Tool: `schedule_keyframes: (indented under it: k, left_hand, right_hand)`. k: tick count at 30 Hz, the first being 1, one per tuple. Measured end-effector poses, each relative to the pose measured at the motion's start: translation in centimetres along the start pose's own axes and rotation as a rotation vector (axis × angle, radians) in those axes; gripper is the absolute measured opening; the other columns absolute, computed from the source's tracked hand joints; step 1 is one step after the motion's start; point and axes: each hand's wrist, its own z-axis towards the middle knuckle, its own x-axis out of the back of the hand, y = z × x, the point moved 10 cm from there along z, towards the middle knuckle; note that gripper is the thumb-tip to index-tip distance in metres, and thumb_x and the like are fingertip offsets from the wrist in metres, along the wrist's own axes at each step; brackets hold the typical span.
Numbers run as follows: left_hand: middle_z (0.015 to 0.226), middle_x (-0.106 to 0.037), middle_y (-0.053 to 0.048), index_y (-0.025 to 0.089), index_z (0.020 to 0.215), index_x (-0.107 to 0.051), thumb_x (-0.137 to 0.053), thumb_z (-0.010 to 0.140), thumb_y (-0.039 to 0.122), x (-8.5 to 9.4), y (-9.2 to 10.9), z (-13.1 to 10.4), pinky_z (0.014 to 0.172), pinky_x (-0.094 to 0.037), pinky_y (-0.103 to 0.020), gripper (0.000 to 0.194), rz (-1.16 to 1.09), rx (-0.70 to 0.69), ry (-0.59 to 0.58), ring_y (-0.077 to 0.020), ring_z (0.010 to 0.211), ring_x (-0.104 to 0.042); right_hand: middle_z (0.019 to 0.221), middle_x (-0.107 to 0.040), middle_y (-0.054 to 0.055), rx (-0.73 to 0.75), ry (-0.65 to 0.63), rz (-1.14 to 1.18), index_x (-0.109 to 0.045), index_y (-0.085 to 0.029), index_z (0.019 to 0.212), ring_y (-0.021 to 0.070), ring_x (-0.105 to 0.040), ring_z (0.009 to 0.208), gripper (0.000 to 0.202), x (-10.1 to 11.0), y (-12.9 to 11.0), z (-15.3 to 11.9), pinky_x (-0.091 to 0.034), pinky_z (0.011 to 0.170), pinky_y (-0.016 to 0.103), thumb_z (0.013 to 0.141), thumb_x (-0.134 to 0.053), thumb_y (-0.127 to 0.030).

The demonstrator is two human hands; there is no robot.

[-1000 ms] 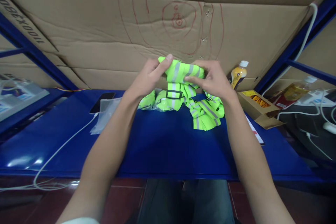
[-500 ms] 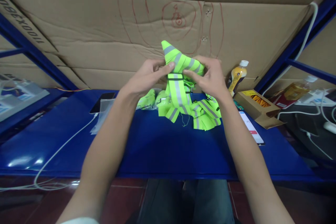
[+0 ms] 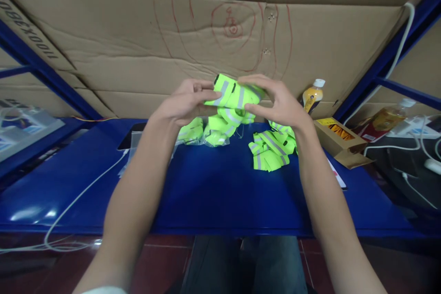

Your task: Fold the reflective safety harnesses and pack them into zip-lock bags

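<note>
Plainly, we have the strap (image 3: 237, 94) up in both hands, above the table (image 3: 220, 197) and in front of the cardboard (image 3: 120, 55). It is bright yellow-green with grey stripes, folded into a flat bundle lying roughly crosswise, with small dark bits near its upper left. More striped webbing shows just below the bundle; we cannot tell exactly where it ends and the things behind it begin.

Our left hand (image 3: 186, 101) pinches the bundle's left end, thumb on the near face, fingers behind. Our right hand (image 3: 279, 101) grips the other end, fingers over the top edge and thumb at the lower front.

Beyond and below, two clear packs (image 3: 191, 133) of the same yellow-green stuff sit side by side on the table. Right of them lies a loose pile (image 3: 270, 152) of striped webbing, near our right forearm.

Past that forearm we see a phone (image 3: 339, 178), partly covered, an open box (image 3: 341, 140) with orange packets in it, and a white-capped bottle (image 3: 313, 97). On our left, a dark phone (image 3: 126, 141) lies next to a plastic bag (image 3: 135, 142), and a white cable (image 3: 86, 184) runs from the phone over the table's front edge. Red rings (image 3: 233, 27) are drawn on the cardboard.
</note>
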Motion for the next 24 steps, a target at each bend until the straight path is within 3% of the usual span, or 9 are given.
schedule_keyframes:
  k: [3, 7, 11, 17, 21, 24]
  left_hand:
    - [0.106, -0.082, -0.013, 0.017, 0.109, -0.083, -0.102, 0.069, 0.044, -0.9, 1.0, -0.5, 0.08, -0.07, -0.037, 0.052, 0.066, -0.09, -0.081, -0.0326, 0.099, -0.081]
    - [0.113, -0.082, -0.014, 0.018, 0.109, -0.084, -0.106, 0.066, 0.041, -1.8, 1.9, -0.9, 0.092, -0.067, -0.036, 0.053, 0.126, -0.163, -0.104, -0.0362, 0.117, -0.077]
    - [0.119, -0.081, -0.011, 0.022, 0.111, -0.082, -0.103, 0.072, 0.044, -2.4, 1.1, -0.4, 0.099, -0.065, -0.037, 0.05, 0.0, -0.179, -0.047, -0.0335, 0.123, -0.075]
    - [0.104, -0.081, -0.013, 0.021, 0.111, -0.077, -0.08, 0.089, 0.072, -3.6, -2.5, 1.1, 0.088, -0.069, -0.044, 0.055, -0.221, 0.002, -0.024, -0.0363, 0.11, -0.079]
    - [0.098, -0.08, -0.015, 0.019, 0.106, -0.078, -0.067, 0.088, 0.086, -4.7, -3.4, 1.2, 0.085, -0.069, -0.047, 0.07, -0.299, 0.128, -0.139, -0.0416, 0.113, -0.078]
    - [0.093, -0.08, -0.014, 0.019, 0.105, -0.078, -0.07, 0.086, 0.083, -4.3, -4.0, 0.9, 0.085, -0.068, -0.048, 0.068, -0.346, 0.165, -0.119, -0.0409, 0.111, -0.078]
  right_hand:
    - [0.134, -0.073, 0.011, -0.122, 0.021, 0.053, -0.069, -0.023, 0.132, 0.0319, -0.066, 0.123, 0.067, 1.1, 1.7, -0.4, -0.052, 0.112, 0.05, 0.083, -0.087, -0.064]
    - [0.096, -0.069, 0.002, -0.273, -0.063, 0.159, -0.068, -0.024, 0.105, 0.0232, -0.061, 0.089, 0.064, 0.1, 3.6, -1.0, -0.055, 0.082, 0.039, 0.07, -0.094, -0.071]
    - [0.092, -0.064, 0.003, -0.286, 0.028, 0.246, -0.064, -0.025, 0.101, 0.0221, -0.059, 0.084, 0.069, 0.5, 4.1, -1.1, -0.054, 0.072, 0.037, 0.067, -0.093, -0.078]
    - [0.098, -0.067, 0.007, -0.251, 0.195, 0.106, -0.065, -0.027, 0.114, 0.0305, -0.065, 0.096, 0.068, 2.0, 4.5, -1.1, -0.06, 0.08, 0.046, 0.076, -0.085, -0.08]
    - [0.111, -0.074, 0.009, -0.213, 0.248, -0.055, -0.071, -0.026, 0.115, 0.0345, -0.067, 0.109, 0.045, 2.3, 3.7, -0.9, -0.059, 0.099, 0.053, 0.085, -0.085, -0.057]
    - [0.126, -0.077, 0.01, -0.127, 0.191, -0.104, -0.074, -0.025, 0.121, 0.0353, -0.069, 0.123, 0.031, 0.9, 2.3, -1.1, -0.053, 0.114, 0.053, 0.091, -0.075, -0.034]
